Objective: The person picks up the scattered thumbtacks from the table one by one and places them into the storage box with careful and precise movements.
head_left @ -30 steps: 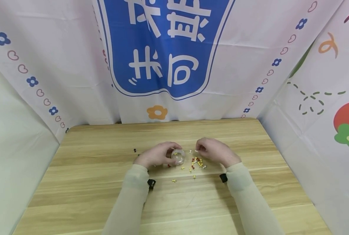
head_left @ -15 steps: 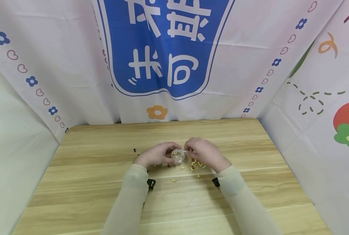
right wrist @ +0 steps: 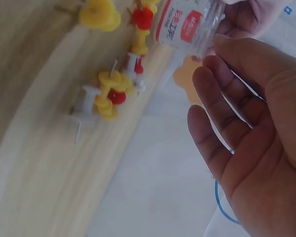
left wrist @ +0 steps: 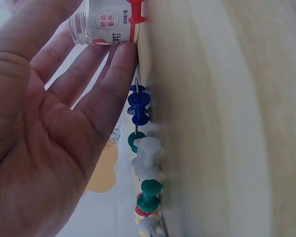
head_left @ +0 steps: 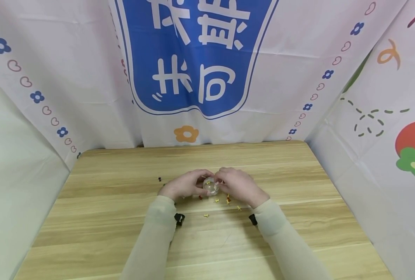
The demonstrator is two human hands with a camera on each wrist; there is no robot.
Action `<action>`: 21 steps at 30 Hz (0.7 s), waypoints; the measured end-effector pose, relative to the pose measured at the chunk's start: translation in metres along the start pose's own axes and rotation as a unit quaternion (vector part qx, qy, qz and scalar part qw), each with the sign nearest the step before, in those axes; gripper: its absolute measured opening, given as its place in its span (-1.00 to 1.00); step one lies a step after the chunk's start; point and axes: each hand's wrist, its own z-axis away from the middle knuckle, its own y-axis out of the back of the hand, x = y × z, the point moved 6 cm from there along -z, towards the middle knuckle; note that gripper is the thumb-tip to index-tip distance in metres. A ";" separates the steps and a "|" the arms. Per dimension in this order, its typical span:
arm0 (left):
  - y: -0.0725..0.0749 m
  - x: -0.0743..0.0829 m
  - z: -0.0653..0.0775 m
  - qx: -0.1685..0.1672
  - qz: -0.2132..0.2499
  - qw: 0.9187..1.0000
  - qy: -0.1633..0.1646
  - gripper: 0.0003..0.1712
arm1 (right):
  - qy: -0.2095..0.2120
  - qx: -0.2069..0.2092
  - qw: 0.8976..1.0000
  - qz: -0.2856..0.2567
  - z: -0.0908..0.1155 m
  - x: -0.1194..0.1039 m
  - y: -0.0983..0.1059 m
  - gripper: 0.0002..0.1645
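In the head view my left hand (head_left: 186, 185) grips a small clear plastic jar (head_left: 211, 187), thumb on the near side and fingers on the far side. A yellow push pin (head_left: 208, 182) shows inside it. My right hand (head_left: 238, 186) is at the jar's right rim, thumb and forefinger pinching a small white push pin (head_left: 217, 183), partly hidden by the fingertips. The right wrist view shows the labelled jar (right wrist: 187, 24) and the right hand (right wrist: 246, 113), its other fingers loosely bent. In the left wrist view the left hand (left wrist: 64, 113) supports the jar (left wrist: 108, 22).
Yellow, red and white push pins (right wrist: 111, 94) lie in a loose pile by the right hand. Blue, green and white push pins (left wrist: 147, 153) lie beside the left hand. A black push pin (head_left: 160, 179) lies farther left on the wooden table (head_left: 106, 233). A printed curtain (head_left: 263, 97) hangs behind.
My right hand has moved left from beside the pin pile to the jar's rim, bringing a white push pin. A yellow pin near the right wrist has shifted right. The left hand stays put.
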 end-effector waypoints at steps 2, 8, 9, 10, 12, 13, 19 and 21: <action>0.000 0.001 0.001 -0.001 0.006 1.000 -0.003 -0.36 | -0.005 0.003 1.000 -0.010 0.001 0.004 0.003 -0.77; -0.001 0.002 0.002 -0.005 0.017 1.000 -0.009 -0.33 | -0.038 0.009 0.999 -0.025 0.006 0.024 0.012 -0.79; -0.001 0.002 0.002 -0.005 0.017 1.000 -0.007 -0.33 | -0.044 0.009 0.999 -0.028 0.007 0.028 0.012 -0.78; -0.002 0.002 0.002 -0.006 0.017 1.000 -0.005 -0.33 | -0.050 0.009 0.998 -0.030 0.008 0.032 0.012 -0.78; -0.002 0.001 0.002 -0.006 0.019 1.000 -0.002 -0.33 | -0.058 0.008 0.998 -0.036 0.010 0.039 0.011 -0.78; -0.002 0.001 0.002 -0.007 0.020 1.000 -0.002 -0.33 | -0.062 0.007 0.997 -0.037 0.010 0.043 0.011 -0.79; -0.002 0.001 0.002 -0.009 0.031 0.999 -0.001 -0.34 | -0.073 -0.009 0.996 -0.046 0.014 0.057 0.010 -0.79; -0.002 0.001 0.002 -0.009 0.035 0.999 -0.001 -0.34 | -0.075 -0.021 0.995 -0.058 0.017 0.060 0.010 -0.81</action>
